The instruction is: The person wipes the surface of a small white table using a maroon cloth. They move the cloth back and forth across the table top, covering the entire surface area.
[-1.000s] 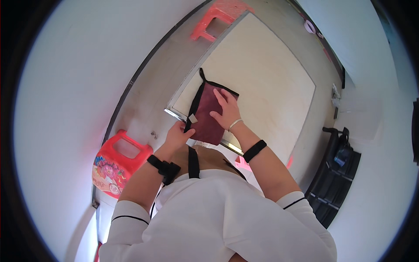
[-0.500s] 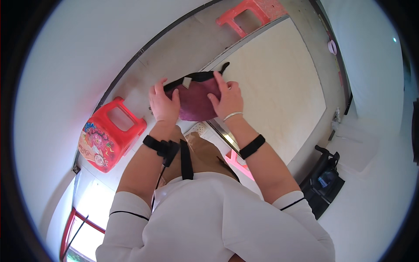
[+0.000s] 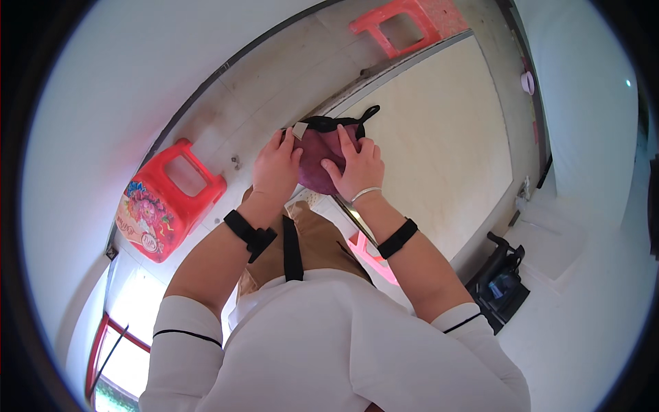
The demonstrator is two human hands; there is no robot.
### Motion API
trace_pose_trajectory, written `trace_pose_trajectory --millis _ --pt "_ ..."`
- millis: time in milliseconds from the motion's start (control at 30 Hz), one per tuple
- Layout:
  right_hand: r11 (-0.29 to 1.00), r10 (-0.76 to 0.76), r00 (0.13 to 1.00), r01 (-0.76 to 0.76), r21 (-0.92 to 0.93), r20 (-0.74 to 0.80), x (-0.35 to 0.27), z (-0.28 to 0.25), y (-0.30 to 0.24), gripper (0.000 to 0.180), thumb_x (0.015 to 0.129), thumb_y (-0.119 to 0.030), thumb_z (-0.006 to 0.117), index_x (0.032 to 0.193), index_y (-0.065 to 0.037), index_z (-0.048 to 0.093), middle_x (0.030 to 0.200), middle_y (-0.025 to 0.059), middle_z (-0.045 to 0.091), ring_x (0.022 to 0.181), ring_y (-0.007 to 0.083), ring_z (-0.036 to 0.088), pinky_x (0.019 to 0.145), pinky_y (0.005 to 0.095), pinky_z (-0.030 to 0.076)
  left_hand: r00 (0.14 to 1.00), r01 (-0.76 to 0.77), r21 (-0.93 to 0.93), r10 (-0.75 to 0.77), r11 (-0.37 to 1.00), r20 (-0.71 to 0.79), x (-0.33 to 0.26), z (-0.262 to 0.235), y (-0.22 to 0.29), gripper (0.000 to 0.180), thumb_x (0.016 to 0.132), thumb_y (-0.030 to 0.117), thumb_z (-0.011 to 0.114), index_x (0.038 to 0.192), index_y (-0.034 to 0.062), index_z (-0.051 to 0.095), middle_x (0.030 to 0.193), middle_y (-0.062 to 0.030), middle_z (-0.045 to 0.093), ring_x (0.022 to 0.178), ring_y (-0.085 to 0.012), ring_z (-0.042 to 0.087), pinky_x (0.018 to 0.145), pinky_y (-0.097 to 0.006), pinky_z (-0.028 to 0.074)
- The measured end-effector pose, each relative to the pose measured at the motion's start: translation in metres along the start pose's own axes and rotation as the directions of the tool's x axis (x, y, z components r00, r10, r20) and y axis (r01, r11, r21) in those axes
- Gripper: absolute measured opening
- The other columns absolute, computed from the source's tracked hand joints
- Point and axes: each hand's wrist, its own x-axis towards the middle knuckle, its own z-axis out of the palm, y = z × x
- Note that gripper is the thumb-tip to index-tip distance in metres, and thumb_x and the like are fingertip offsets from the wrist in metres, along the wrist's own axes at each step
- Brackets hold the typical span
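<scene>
Maroon fabric with a black elastic edge and a black strap [image 3: 322, 154], seemingly a small garment, is held up in front of the body between both hands in the head view. It is seen above a grey tiled floor [image 3: 274, 89], level with a metal threshold strip [image 3: 384, 69] that divides the grey tiles from a pale cream floor [image 3: 446, 151]. A small pale tag is visible at the upper left corner of the fabric, just beside the left fingertips.

The left hand [image 3: 274, 172] is closed on the left edge of the fabric, with the fingers curled over its top. The right hand [image 3: 357, 168] is laid on the right side of the fabric, fingers spread across the cloth and the thumb pressed against its front, so that the fabric is gripped there too. A black band is worn on each forearm, and a thin pale bracelet is seen on the right wrist.

A red plastic stool with a colourful cartoon picture on its seat [image 3: 165, 202] is seen lying to the left, well apart from the hands. A second red plastic stool [image 3: 405, 24] is seen at the top, beyond the threshold strip. A black bag [image 3: 501, 285] is seen at the lower right.
</scene>
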Motion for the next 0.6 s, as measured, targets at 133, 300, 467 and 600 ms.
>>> trace_pose_trajectory --millis 133,300,467,600 --pt "0.999 -0.026 1.0 0.026 0.028 0.009 0.004 -0.002 0.001 0.064 0.071 -0.042 0.061 0.128 -0.024 0.038 0.096 0.0109 0.044 0.089 0.0276 0.046 0.067 0.0378 0.043 0.999 -0.003 0.04 0.002 0.999 0.035 0.01 0.0 0.004 0.035 0.079 0.014 0.05 0.111 0.0008 0.049 0.109 -0.0176 0.051 0.092 -0.0332 0.053 0.08 -0.039 0.044" --pt "0.997 -0.041 0.999 0.043 0.061 -0.034 0.007 -0.002 0.004 0.063 0.071 -0.041 0.061 0.127 -0.023 0.038 0.091 0.0106 0.043 0.084 0.0271 0.048 0.065 0.0369 0.045 0.991 -0.055 0.053 0.048 0.997 0.123 0.024 -0.01 0.01 0.022 0.079 0.013 0.048 0.097 0.0005 0.054 0.095 -0.0149 0.055 0.085 -0.0326 0.055 0.075 -0.04 0.045" --pt "0.995 -0.019 0.999 0.023 0.097 -0.038 0.009 -0.003 0.003 0.061 0.072 -0.039 0.06 0.127 -0.024 0.039 0.088 0.01 0.042 0.082 0.0267 0.048 0.065 0.0364 0.046 0.97 -0.094 0.068 0.076 0.993 0.23 0.042 -0.011 0.012 0.018 0.08 0.015 0.046 0.082 0.0009 0.056 0.084 -0.0147 0.055 0.079 -0.0337 0.055 0.071 -0.041 0.045" --pt "0.992 0.023 1.0 -0.02 0.127 -0.021 0.013 -0.006 0.002 0.059 0.073 -0.038 0.06 0.127 -0.025 0.039 0.089 0.0099 0.042 0.082 0.0268 0.048 0.067 0.0363 0.046 0.956 -0.088 0.03 0.076 0.996 0.284 0.056 -0.005 0.01 0.021 0.079 0.018 0.045 0.077 0.0004 0.056 0.084 -0.0166 0.056 0.08 -0.0357 0.053 0.071 -0.043 0.044"
